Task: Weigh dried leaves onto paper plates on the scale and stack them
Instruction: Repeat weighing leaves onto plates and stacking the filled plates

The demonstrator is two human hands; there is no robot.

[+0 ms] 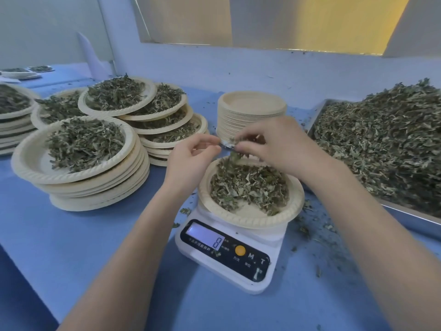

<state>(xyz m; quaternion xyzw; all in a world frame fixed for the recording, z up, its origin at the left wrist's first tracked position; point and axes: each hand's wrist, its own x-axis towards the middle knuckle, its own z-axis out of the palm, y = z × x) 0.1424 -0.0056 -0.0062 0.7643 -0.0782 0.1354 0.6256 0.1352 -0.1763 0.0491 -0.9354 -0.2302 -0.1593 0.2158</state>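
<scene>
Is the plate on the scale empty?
No, the plate on the scale holds a heap of dried leaves.

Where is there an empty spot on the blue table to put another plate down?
Bare blue table lies in front of the nearest filled stack, left of the scale. It is crowded farther back among the stacks, and crumbs litter the strip between scale and metal tray.

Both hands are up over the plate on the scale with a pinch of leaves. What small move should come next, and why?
Probably let the pinched leaves fall onto the plate and then check the scale. The right hand and left hand hold them just above the plate, and the display's one legible digit looks like 8, so weighing seems unfinished.
</scene>
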